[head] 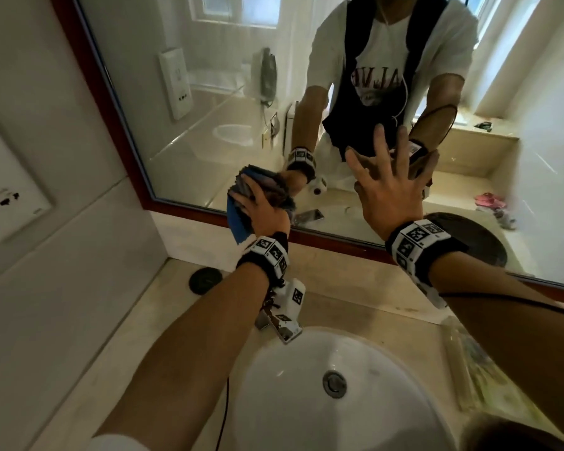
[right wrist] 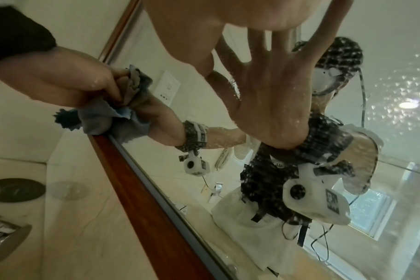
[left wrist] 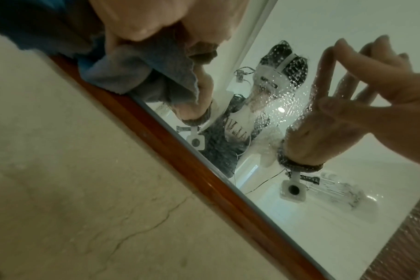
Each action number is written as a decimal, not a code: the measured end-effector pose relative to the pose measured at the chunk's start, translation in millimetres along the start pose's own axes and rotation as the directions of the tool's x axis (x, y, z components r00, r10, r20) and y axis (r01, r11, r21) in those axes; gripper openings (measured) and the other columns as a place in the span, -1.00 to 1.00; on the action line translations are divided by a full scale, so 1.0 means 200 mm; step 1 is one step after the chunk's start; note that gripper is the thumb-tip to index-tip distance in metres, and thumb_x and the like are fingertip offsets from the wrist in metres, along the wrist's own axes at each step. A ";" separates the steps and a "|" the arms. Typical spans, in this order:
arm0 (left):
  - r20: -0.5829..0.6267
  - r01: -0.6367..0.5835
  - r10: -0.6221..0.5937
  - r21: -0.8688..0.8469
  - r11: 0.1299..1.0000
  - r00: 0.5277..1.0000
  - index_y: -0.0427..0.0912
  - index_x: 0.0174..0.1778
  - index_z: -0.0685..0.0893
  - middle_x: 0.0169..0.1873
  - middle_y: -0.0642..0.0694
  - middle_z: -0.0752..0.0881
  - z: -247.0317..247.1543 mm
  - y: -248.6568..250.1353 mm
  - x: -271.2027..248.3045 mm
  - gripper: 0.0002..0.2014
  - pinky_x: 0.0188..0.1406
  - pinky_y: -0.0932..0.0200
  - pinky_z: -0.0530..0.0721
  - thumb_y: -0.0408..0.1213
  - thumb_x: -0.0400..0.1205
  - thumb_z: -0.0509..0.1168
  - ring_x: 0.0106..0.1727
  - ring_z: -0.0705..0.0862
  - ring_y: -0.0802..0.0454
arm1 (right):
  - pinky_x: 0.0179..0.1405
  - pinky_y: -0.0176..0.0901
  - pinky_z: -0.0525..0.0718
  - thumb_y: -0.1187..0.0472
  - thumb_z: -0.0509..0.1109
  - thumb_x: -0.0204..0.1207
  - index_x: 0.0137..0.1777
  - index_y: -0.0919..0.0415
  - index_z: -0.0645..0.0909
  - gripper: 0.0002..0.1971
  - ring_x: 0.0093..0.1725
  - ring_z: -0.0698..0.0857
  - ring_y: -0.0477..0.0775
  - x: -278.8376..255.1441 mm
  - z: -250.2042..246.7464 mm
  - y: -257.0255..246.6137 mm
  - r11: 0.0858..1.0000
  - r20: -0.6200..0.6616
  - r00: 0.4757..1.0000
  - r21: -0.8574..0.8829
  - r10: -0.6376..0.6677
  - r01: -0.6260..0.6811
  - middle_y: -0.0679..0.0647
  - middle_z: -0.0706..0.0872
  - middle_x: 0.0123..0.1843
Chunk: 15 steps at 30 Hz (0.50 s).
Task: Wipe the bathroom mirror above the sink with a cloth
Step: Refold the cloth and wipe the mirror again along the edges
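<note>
Flanking the mirror (head: 209,102) on the left wall is a white socket plate (head: 7,190), with a dark round disc (head: 205,279) on the counter's back left corner, and below the wooden frame (head: 189,208) sit the tap (head: 279,315) and the white sink (head: 388,369). Near the mirror's lower left corner the left hand (head: 264,209) curls its fingers around a bunched blue-grey cloth (head: 238,219), pressing it on the glass just above the frame's bottom edge. To its right, well apart, the right hand (head: 388,187) lies flat against the wet glass with fingers (head: 358,164) spread wide and straight, holding nothing, with open mirror above both hands.
</note>
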<state>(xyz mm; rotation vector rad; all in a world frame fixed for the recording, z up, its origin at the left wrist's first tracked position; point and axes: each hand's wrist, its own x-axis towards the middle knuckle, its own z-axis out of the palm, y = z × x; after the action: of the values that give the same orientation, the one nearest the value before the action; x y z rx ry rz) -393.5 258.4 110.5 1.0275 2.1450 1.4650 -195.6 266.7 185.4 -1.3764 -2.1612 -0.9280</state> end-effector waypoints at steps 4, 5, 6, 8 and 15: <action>0.006 0.042 -0.042 0.004 0.999 0.999 0.00 0.73 -0.20 0.67 -0.38 -0.31 0.04 0.00 -0.01 -0.07 0.60 -0.35 0.22 -0.51 0.59 0.24 0.69 -0.04 -0.43 | 0.39 0.77 -0.10 0.09 0.36 0.60 0.70 -0.19 0.06 -0.25 0.69 -0.12 0.44 0.00 0.00 0.00 1.000 -0.010 1.000 0.001 -0.005 0.005 0.20 -0.11 0.75; 0.010 0.059 -0.059 0.006 0.998 0.998 -0.02 0.73 -0.21 0.67 -0.40 -0.30 0.04 0.01 -0.02 -0.08 0.60 -0.34 0.21 -0.50 0.61 0.25 0.69 -0.04 -0.42 | 0.40 0.77 -0.10 0.08 0.36 0.59 0.70 -0.19 0.06 -0.25 0.69 -0.11 0.45 0.00 0.01 0.00 1.000 -0.012 1.000 0.005 -0.006 0.006 0.21 -0.10 0.75; 0.022 0.077 -0.077 -0.006 0.997 0.997 -0.04 0.73 -0.22 0.67 -0.41 -0.28 0.06 0.01 -0.04 -0.09 0.61 -0.33 0.19 -0.49 0.62 0.24 0.69 -0.05 -0.42 | 0.40 0.79 -0.08 0.08 0.35 0.60 0.70 -0.19 0.06 -0.26 0.69 -0.10 0.45 0.00 0.01 0.00 1.000 -0.013 1.000 0.004 -0.005 0.005 0.21 -0.09 0.75; 0.033 0.099 -0.098 -0.036 0.994 0.995 -0.12 0.73 -0.22 0.67 -0.45 -0.24 0.09 0.03 -0.10 -0.13 0.65 -0.29 0.11 -0.47 0.64 0.22 0.69 -0.06 -0.43 | 0.40 0.79 -0.04 0.07 0.33 0.61 0.70 -0.19 0.04 -0.27 0.69 -0.08 0.47 0.00 0.01 0.00 1.000 -0.016 1.000 -0.004 0.002 -0.002 0.22 -0.07 0.75; 0.104 0.084 -0.077 -0.069 0.994 0.992 -0.26 0.70 -0.27 0.66 -0.45 -0.26 0.14 0.08 -0.20 -0.15 0.66 -0.18 -0.11 -0.36 0.68 0.23 0.69 -0.19 -0.39 | 0.41 0.77 -0.04 0.04 0.25 0.66 0.71 -0.22 -0.06 -0.28 0.69 -0.11 0.46 -0.01 0.00 -0.02 0.998 0.028 0.999 -0.058 0.036 -0.034 0.22 -0.10 0.75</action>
<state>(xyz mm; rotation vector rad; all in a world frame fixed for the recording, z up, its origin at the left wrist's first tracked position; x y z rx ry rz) -342.4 251.5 108.5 0.9568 2.0226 1.4125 -198.6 264.7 183.6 -1.4592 -2.1402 -0.9700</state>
